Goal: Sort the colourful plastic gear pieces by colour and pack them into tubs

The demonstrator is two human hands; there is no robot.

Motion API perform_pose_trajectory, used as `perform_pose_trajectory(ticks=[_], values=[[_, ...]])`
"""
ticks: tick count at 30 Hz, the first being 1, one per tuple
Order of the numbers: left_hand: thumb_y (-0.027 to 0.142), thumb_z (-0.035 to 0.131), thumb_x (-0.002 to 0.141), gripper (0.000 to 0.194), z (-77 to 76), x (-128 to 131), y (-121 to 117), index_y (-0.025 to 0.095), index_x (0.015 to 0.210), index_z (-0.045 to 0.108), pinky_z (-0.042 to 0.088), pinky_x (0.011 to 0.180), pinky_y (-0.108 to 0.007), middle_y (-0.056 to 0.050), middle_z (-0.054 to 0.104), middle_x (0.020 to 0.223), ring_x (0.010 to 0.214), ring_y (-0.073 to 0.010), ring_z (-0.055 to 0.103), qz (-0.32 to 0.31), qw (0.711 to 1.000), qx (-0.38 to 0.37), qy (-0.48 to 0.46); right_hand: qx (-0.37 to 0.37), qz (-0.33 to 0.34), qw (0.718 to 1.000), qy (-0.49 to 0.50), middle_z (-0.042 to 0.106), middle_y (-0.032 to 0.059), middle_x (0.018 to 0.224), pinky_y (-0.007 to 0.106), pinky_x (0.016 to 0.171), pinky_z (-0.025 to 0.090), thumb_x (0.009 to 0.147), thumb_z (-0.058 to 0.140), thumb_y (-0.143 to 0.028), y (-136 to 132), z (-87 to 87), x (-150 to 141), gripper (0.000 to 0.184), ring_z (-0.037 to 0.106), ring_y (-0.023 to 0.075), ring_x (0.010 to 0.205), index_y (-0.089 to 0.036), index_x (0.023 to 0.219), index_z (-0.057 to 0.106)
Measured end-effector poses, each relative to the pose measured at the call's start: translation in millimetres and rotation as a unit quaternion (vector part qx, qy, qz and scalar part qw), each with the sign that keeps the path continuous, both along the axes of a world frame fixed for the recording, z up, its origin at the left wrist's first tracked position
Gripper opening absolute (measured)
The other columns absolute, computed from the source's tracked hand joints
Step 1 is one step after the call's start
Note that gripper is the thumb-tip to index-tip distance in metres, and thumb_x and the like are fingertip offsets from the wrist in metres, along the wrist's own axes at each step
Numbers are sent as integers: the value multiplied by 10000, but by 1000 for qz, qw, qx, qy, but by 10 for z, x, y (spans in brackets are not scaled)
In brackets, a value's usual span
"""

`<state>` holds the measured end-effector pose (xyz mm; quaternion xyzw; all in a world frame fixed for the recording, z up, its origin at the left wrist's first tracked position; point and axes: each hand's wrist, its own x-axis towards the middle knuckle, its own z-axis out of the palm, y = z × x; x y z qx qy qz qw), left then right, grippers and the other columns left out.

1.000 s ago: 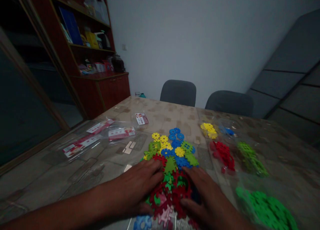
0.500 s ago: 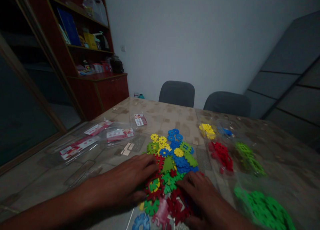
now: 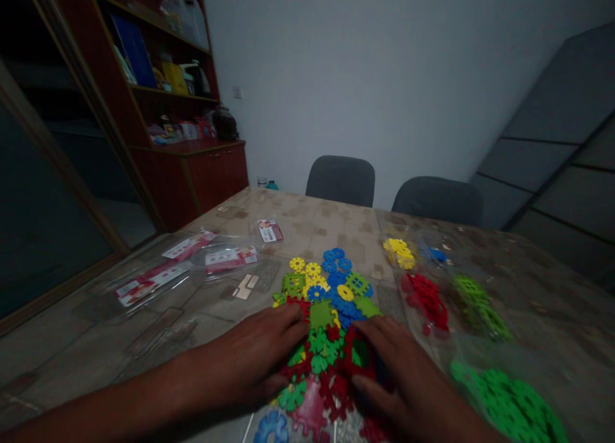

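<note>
A heap of plastic interlocking building pieces (image 3: 321, 315) in red, green, blue and yellow lies in front of me. My left hand (image 3: 269, 340) rests along its left side, fingers together over the red pieces and thumb apart from them. On the right edge, my right hand (image 3: 408, 372) curves around a red square piece (image 3: 353, 359), thumb and fingers apart. Between the hands are green snowflake-shaped pieces (image 3: 324, 347). A translucent pink piece (image 3: 311, 408) and a blue snowflake piece (image 3: 271, 427) lie nearer to me. The undersides of both hands are hidden.
Clear plastic packages with pink-and-white labels (image 3: 230, 257) lie at the left. On the right are bags of yellow pieces (image 3: 400, 254), red pieces (image 3: 426, 299), lime pieces (image 3: 480, 305) and green pieces (image 3: 509, 401). Two grey chairs (image 3: 340, 180) stand behind the table.
My right hand has moved slightly up the heap and its fingers have spread, uncovering a red square piece. My left hand has shifted a little right, pressing the pieces inward.
</note>
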<state>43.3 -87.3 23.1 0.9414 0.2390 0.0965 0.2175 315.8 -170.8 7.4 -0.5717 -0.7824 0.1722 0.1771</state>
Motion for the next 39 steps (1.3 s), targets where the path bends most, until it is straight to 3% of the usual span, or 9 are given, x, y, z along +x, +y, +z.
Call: perform_pose_trajectory(ticks=[4,10,17,22,26,30,33,39], values=[[129,722,751,699,26,-36,19,306,1380,472,478,1003,-436,-93,539,1361,1187,-303,551,-2,1000,-10,4,-55,80,995,-31,617,98,1337,479,1039,426,793,752,-278,-18,57,-111,578,551,311,1197,-270,1346,583],[232,787,774,725,39,-32,31,312,1419,466,470,1005,-493,-111,527,1395,1214,-344,544,10,998,-34,44,-40,123,987,-93,653,120,1221,460,925,452,736,788,-348,59,-160,-257,611,572,318,1088,-225,1307,609],[102,699,748,703,100,-19,37,330,1385,507,491,993,-445,-72,561,1358,1196,-318,557,-5,999,-39,0,-98,92,991,5,635,88,1285,436,1009,443,762,783,-322,7,28,-166,600,563,292,1163,-258,1325,588],[164,705,824,678,93,-72,46,351,1428,459,477,1027,-457,-70,525,1425,1239,-316,539,1,999,-46,-22,-31,20,998,52,613,103,1357,480,1021,479,822,705,-288,-15,49,-34,536,574,331,1204,-279,1341,568],[261,704,882,727,7,-79,49,375,1503,345,388,1118,-522,-77,440,1528,1357,-349,441,14,997,-55,-49,12,14,1000,22,604,139,1375,502,1012,504,779,735,-268,13,19,5,594,557,380,1243,-245,1347,565],[322,752,849,887,-131,-34,11,421,1547,213,340,1136,-592,-70,396,1571,1398,-395,387,16,997,-63,-45,13,4,1000,8,531,162,1459,524,1035,490,794,711,-259,21,7,-74,667,537,385,1279,-225,1423,490],[369,762,845,972,-260,1,-23,464,1555,106,362,1129,-588,-61,383,1581,1392,-389,406,8,997,-65,-39,-9,20,1000,18,567,155,1411,491,1030,494,802,692,-272,23,31,-166,621,554,356,1257,-217,1395,518],[387,698,904,963,-479,38,3,464,1555,-8,368,1141,-543,-64,343,1602,1404,-357,401,-34,993,-49,-99,-55,26,998,8,591,133,1362,463,1053,458,795,683,-247,32,86,-275,624,553,312,1233,-210,1398,527]])
